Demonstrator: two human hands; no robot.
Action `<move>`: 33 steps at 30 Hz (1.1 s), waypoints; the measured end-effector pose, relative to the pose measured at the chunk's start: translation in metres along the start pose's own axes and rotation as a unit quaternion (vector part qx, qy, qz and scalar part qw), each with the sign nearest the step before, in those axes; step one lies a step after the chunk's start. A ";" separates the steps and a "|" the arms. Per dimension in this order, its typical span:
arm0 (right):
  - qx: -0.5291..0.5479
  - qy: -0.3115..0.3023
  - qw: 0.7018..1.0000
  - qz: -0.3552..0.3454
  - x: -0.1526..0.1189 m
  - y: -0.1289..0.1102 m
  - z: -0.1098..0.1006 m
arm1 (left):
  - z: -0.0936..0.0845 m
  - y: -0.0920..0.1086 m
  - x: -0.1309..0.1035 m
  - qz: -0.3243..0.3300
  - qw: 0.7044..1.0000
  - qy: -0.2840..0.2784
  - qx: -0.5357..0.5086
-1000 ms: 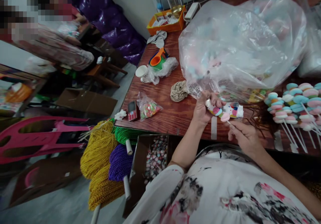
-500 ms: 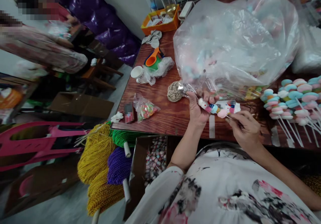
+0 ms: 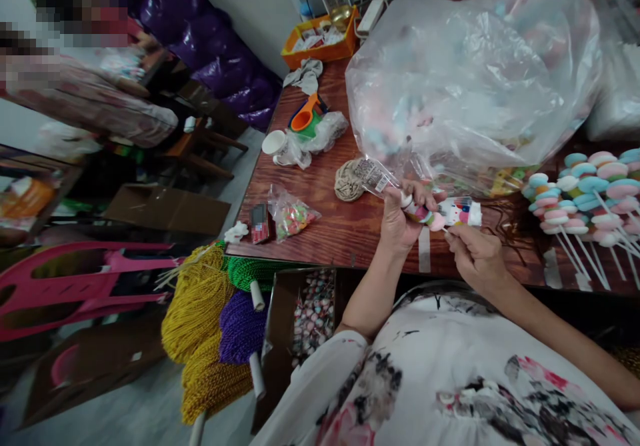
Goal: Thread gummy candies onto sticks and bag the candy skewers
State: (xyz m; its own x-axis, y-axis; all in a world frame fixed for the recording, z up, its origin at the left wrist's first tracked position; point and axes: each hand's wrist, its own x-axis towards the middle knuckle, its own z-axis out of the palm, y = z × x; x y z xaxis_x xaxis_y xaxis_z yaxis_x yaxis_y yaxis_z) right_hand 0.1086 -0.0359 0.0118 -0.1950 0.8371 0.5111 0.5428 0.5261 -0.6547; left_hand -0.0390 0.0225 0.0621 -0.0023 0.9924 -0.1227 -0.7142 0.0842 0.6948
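My left hand point(image 3: 401, 225) is closed around a clear printed plastic bag point(image 3: 376, 175), whose far end sticks out past the fingers. Partly inside that bag is a skewer of pastel marshmallow-like pieces point(image 3: 437, 222), its pink end piece showing at the bag's mouth. My right hand point(image 3: 477, 251) pinches the thin white stick just below this pink piece. More printed bags point(image 3: 460, 211) lie flat on the table beyond the fingers. At the right lie several similar pastel skewers point(image 3: 590, 196) with white sticks.
A big translucent bag point(image 3: 465, 79) of pastel pieces fills the table's back. A twine ball point(image 3: 349, 181), a small bag of colourful bits point(image 3: 293, 218) and a tape dispenser point(image 3: 305, 121) lie leftward. Below stands a carton point(image 3: 270, 339) beside rope bundles point(image 3: 197, 313). Another person sits far left.
The skewer has gone deeper into the bag, so fewer of its pieces show outside. My right hand has moved left towards my left hand, still pinching the stick.
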 end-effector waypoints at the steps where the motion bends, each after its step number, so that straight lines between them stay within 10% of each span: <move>1: -0.006 -0.010 1.000 0.007 0.002 0.001 -0.001 | -0.001 0.001 0.000 -0.001 1.000 -0.004 -0.004; 7: 0.118 -0.137 0.976 0.122 0.009 0.001 -0.009 | -0.008 0.003 0.000 -0.022 1.000 -0.006 0.015; 13: 0.412 -0.268 0.822 0.288 0.020 -0.005 -0.003 | -0.008 0.001 -0.003 -0.046 0.998 -0.033 -0.002; 18: 0.155 -0.049 0.982 0.099 0.025 -0.002 0.003 | -0.009 -0.001 -0.001 -0.037 0.999 -0.002 0.004; 23: -0.071 0.079 0.987 -0.123 0.016 0.012 -0.001 | -0.007 -0.007 -0.002 -0.026 0.999 0.026 0.002; 29: 0.036 0.025 0.999 0.026 0.020 0.002 0.004 | -0.002 -0.014 -0.006 -0.028 0.999 0.004 -0.025; 33: 0.307 -0.117 0.918 0.223 0.026 -0.007 0.005 | -0.008 -0.013 -0.005 -0.025 0.999 -0.009 0.037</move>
State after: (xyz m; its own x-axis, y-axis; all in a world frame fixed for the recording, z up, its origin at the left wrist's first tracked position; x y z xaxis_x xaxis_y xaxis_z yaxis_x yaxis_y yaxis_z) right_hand 0.0954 -0.0176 0.0269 -0.2755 0.9608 0.0297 0.0623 0.0487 -0.9969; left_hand -0.0356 0.0159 0.0480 0.0447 0.9881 -0.1468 -0.6597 0.1396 0.7385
